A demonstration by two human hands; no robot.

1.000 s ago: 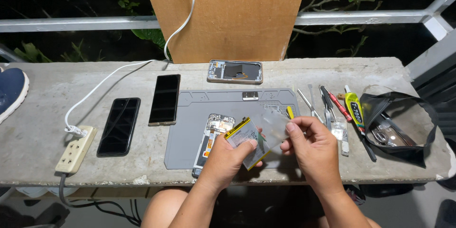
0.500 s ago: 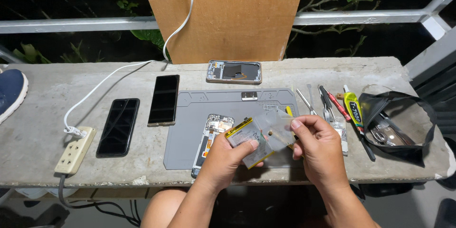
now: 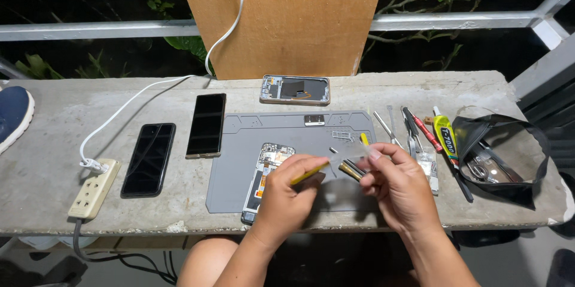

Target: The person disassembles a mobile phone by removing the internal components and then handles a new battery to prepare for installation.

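Pouch [image 3: 335,167] now edge-on, long axis left-right, both hands [image 3: 287,194] pinching.

Both forearms reach forward, left hand [image 3: 286,194] and right hand [image 3: 396,188] close together, fingers [image 3: 365,154] curled in a pinch, palms facing inward.

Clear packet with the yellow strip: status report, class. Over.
Left hand and right hand both pinch the packet. Held above grey mat. Opened phone underneath.

Outdoor phone-repair bench, concrete ledge [image 3: 419,86], grey work mat [image 3: 239,167], opened phones [image 3: 294,89], hand tools [image 3: 413,128]
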